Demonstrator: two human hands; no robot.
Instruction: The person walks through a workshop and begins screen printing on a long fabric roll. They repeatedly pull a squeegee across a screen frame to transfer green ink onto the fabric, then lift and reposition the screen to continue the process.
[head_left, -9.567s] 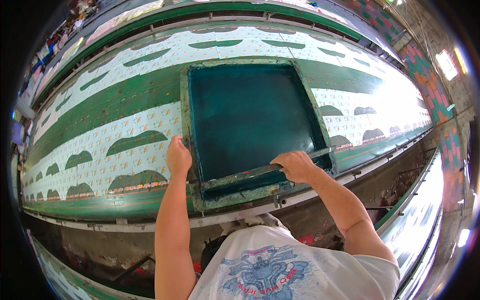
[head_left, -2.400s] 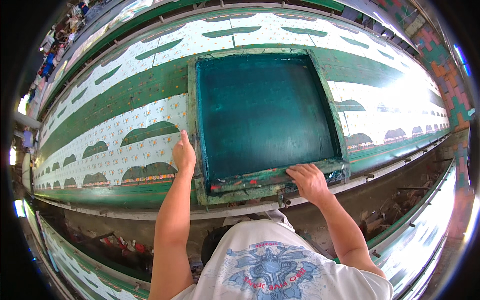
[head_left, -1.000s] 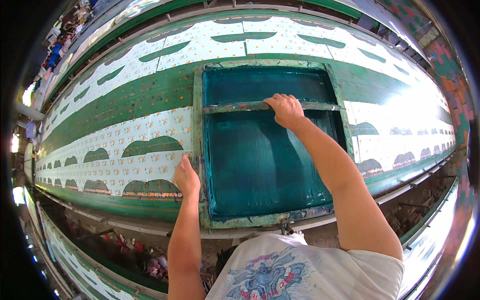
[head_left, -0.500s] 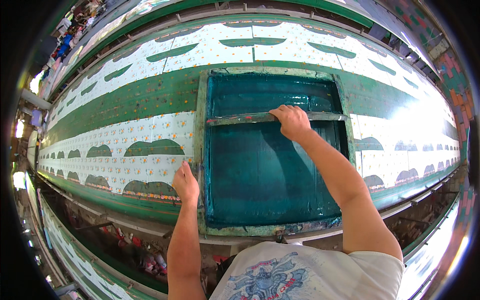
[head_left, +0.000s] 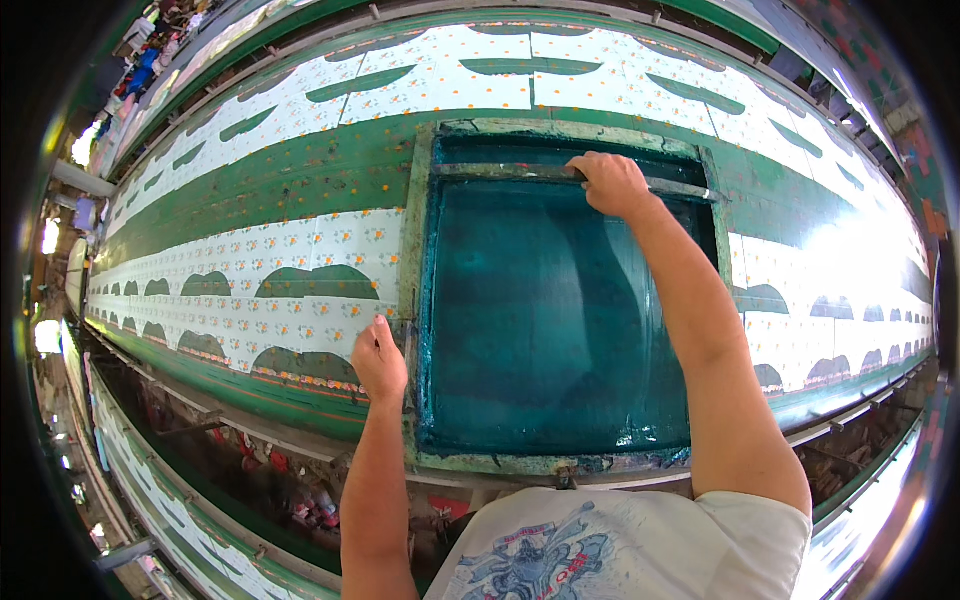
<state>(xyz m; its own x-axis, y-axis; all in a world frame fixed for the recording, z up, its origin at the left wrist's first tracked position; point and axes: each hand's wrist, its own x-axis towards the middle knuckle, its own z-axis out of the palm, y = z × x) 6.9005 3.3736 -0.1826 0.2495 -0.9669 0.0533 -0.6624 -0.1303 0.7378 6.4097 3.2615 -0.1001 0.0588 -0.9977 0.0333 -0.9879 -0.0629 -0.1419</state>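
Across the far part of a wooden-framed printing screen (head_left: 412,270), my right hand (head_left: 612,184) is closed over the top of a long squeegee (head_left: 510,172). The blade spans nearly the whole width inside the frame. Dark teal ink coats the mesh (head_left: 550,310) on the near side of it, with a wet shine near the bottom edge. Just left of the frame, my left hand (head_left: 380,360) hovers over or rests on the printed white fabric (head_left: 335,240), fingers curled in and thumb up. Nothing shows in it; its contact with the frame cannot be made out.
The screen lies on a long green table (head_left: 270,190) with white, flower-printed fabric pieces (head_left: 420,85) laid in rows. A rail (head_left: 480,480) runs along the near edge. Other fabric-covered tables (head_left: 170,500) stand nearby, and clutter (head_left: 310,500) lies below the near edge.
My right hand has pushed the squeegee farther away, toward the screen's far edge. My left hand stays beside the frame, its fingers now more curled. The view has shifted slightly.
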